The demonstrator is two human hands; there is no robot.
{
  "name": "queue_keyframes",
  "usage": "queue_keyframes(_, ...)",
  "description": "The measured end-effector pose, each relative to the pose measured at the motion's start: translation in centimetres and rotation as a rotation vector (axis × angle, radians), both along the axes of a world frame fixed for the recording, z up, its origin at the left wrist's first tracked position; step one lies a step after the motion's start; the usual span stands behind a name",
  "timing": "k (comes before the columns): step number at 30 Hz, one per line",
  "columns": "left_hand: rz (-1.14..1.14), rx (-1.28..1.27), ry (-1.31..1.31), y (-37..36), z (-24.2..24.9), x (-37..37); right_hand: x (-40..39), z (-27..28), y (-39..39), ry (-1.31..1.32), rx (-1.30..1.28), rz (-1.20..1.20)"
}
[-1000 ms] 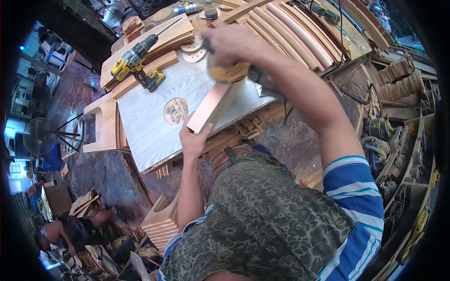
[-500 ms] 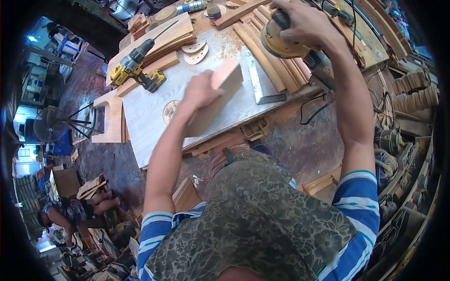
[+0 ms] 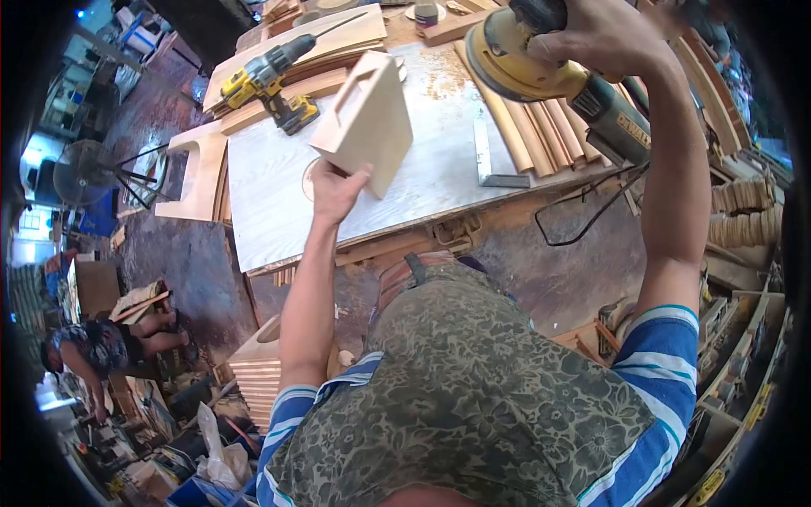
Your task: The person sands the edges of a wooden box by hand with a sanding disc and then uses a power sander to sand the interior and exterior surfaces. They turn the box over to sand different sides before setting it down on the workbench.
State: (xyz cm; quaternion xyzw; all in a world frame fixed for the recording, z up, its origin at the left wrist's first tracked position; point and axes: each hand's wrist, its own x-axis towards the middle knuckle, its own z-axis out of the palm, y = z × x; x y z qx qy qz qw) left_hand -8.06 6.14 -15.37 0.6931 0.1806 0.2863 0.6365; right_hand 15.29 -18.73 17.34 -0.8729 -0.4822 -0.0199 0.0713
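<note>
My left hand [image 3: 340, 193] grips the lower end of a pale wooden piece [image 3: 372, 127] with a slot cut in its edge, held tilted above the white board [image 3: 279, 211]. High at the right, my right hand [image 3: 596, 38] is closed round a yellow and black sander [image 3: 515, 59], which is lifted over the wooden strips [image 3: 549, 127]. A yellow cordless drill [image 3: 270, 83] lies left of the wooden piece. Between the piece and the strips, a metal square [image 3: 487, 156] rests near the board's front edge.
Flat wooden panels [image 3: 198, 169] jut out at the board's left. A stack of wooden pieces [image 3: 256, 376] stands below my left forearm. At the lower left a person [image 3: 106, 346] bends over. A fan [image 3: 82, 173] stands at the far left.
The wooden piece has been raised and turned, so its slotted edge now shows. The sander has shifted slightly, and the whole view has moved.
</note>
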Motion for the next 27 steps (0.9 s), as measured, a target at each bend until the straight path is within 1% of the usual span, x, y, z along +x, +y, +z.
queue_keyframes(1,0.010,-0.001,-0.011,-0.1,0.1,-0.3,-0.5,0.2,0.7,-0.009,0.016,0.041)
queue_keyframes(2,-0.037,0.007,0.006,-0.1,0.2,-0.6,-1.3,0.8,1.5,-0.020,0.013,0.049)
queue_keyframes(3,-0.083,0.017,0.019,-0.3,0.6,-0.7,-2.2,1.5,2.5,0.024,-0.008,0.103)
queue_keyframes(4,-0.070,0.018,-0.001,-0.7,1.2,-0.6,-3.0,2.3,3.4,0.062,-0.027,0.158)
queue_keyframes(5,-0.049,0.003,-0.049,-1.1,2.0,-0.3,-2.3,1.8,4.5,0.044,-0.004,0.245)
queue_keyframes(6,-0.025,-0.011,-0.100,-1.3,2.7,0.0,-3.8,2.6,5.3,0.104,-0.032,0.200)
queue_keyframes(7,-0.011,0.080,-0.080,-1.1,3.6,0.2,-5.4,3.3,6.3,0.100,-0.056,0.176)
queue_keyframes(8,0.008,0.082,-0.107,-1.1,4.4,0.3,-6.5,3.5,7.2,0.099,-0.079,0.153)
queue_keyframes(9,0.024,0.088,-0.112,-1.2,5.7,0.4,-1.8,-0.5,8.6,-0.003,0.132,0.381)
queue_keyframes(10,0.038,0.094,-0.114,-1.2,6.5,0.5,-1.6,-1.1,9.7,-0.029,0.162,0.414)
queue_keyframes(12,0.049,0.085,-0.136,-1.0,6.8,0.6,-2.4,-1.2,11.2,-0.009,0.097,0.388)
queue_keyframes(14,-0.004,0.052,-0.108,-0.8,6.4,0.5,-2.9,-1.5,12.5,0.003,0.060,0.389)
queue_keyframes(15,-0.037,0.043,-0.157,-0.7,6.4,0.5,-3.0,-1.7,13.0,0.018,0.028,0.380)
queue_keyframes(18,-0.058,0.002,-0.176,-0.9,6.7,0.3,-2.9,-2.6,14.5,0.047,-0.002,0.408)
queue_keyframes(19,-0.053,-0.001,-0.177,-0.9,6.5,0.4,-3.3,-2.3,14.7,0.046,-0.006,0.412)
queue_keyframes(21,0.000,0.075,-0.139,-1.0,6.3,0.6,-4.3,-1.4,14.7,0.050,-0.068,0.373)
queue_keyframes(25,0.010,0.081,-0.088,-1.7,6.2,0.7,-5.2,-2.4,15.5,0.008,-0.112,0.415)
queue_keyframes(27,-0.011,0.047,-0.158,-1.4,6.2,0.8,-6.3,-2.3,15.4,-0.012,-0.090,0.455)
